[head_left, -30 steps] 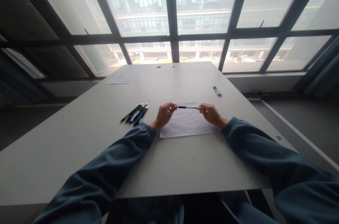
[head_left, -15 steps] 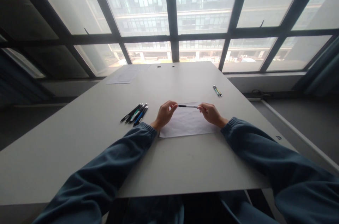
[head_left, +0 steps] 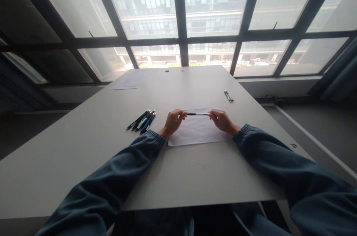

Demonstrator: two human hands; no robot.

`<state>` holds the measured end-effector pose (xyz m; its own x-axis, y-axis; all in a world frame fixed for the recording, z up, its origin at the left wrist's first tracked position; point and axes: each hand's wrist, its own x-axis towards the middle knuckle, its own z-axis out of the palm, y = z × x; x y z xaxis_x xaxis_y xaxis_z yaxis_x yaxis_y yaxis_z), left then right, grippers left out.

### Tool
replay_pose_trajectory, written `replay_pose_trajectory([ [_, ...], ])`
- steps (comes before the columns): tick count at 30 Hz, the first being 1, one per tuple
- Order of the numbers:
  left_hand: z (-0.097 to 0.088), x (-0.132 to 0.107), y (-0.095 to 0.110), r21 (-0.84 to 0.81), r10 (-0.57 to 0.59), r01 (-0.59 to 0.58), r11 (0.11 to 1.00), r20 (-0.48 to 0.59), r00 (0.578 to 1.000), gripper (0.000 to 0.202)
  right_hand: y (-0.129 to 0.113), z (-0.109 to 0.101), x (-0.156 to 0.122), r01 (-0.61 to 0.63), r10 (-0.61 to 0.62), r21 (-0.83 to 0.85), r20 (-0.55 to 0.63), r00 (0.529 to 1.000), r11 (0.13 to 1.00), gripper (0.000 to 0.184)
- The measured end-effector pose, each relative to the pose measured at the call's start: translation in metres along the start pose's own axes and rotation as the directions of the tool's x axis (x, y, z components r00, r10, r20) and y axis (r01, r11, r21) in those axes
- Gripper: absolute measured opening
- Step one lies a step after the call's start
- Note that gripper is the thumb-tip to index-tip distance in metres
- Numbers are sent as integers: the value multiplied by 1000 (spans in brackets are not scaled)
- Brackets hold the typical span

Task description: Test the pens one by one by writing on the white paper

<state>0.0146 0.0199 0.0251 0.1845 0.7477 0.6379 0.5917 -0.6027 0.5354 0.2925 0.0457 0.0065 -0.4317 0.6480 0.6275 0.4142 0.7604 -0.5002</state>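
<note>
Between my two hands a pen (head_left: 197, 114) lies level, its left part black and its right part clear. My left hand (head_left: 173, 121) pinches the black end, and my right hand (head_left: 221, 120) pinches the other end. Both tips are hidden by fingers. Beneath the hands and pen is a white sheet of paper (head_left: 196, 132), slightly creased. Left of my left hand lies a loose bunch of several pens (head_left: 142, 120), mostly black, with green and blue among them.
Two pens (head_left: 228, 96) lie side by side farther back on the right of the white table (head_left: 83, 146). More paper sheets (head_left: 128, 80) rest at the far left. Beyond the table's far edge stand large windows (head_left: 212, 5).
The pen has come down slightly toward the paper and now looks more level. My left hand has lowered a little, while my right hand has barely moved.
</note>
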Motion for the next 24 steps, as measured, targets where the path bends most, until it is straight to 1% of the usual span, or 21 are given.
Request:
replay_pose_trajectory([
  [3, -2, 0, 3, 4, 35, -35, 999, 1, 999, 46, 1, 0, 0, -10, 10, 9, -4, 1000, 1000, 41],
  [7, -4, 1, 7, -31, 78, -78, 996, 3, 997, 42, 3, 0, -1, -21, 21, 9, -4, 1000, 1000, 40],
  [11, -5, 1, 6, -57, 104, -104, 993, 13, 994, 39, 6, 1, -3, -32, 32, 1, 3, 999, 999, 40],
  [15, -5, 1, 5, -51, 140, -139, 989, 12, 990, 38, 8, 1, -3, -51, 51, 3, 17, 999, 999, 43],
  [18, -5, 1, 6, -45, 136, -135, 990, 20, 990, 39, 8, 0, -3, -68, 67, 21, 21, 998, 997, 47],
  [21, -4, 1, 7, -49, 119, -118, 992, 15, 993, 42, 4, 0, -2, -77, 77, 41, -2, 997, 996, 50],
  [23, -4, 1, 8, -49, 112, -111, 993, 11, 994, 43, 0, 0, -1, -104, 106, 76, -25, 994, 992, 51],
  [24, -4, 1, 8, -49, 109, -108, 993, 11, 994, 43, -2, 1, 0, -132, 138, 118, -40, 990, 984, 49],
])
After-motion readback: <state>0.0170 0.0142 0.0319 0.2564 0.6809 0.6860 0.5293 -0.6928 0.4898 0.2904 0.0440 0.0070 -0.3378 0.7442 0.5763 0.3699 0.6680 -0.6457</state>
